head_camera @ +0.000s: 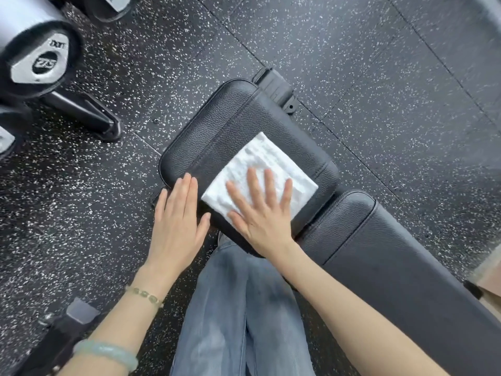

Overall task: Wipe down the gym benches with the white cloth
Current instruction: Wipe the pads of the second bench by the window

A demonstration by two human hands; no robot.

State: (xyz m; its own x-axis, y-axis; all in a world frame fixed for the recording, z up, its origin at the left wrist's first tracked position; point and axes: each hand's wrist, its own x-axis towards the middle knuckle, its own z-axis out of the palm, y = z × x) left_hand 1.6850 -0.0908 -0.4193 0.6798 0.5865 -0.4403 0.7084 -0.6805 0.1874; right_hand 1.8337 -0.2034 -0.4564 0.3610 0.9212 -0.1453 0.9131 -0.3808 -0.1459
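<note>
We are pinning the limp, probably slide-prone cloth [267,161] under our spread right hand [261,215], left hand [176,221] lying flat alongside.

Right hand [264,213] flat on the folded white cloth [261,172], fingers spread, pressing it onto the black seat pad [233,123] of the gym bench — left hand [176,215] flat too, fingers together at the pad's near edge. The longer back pad [393,253] sits just beside; dumbbell ends [40,61] rest upper left on the speckled floor [352,77].
</note>
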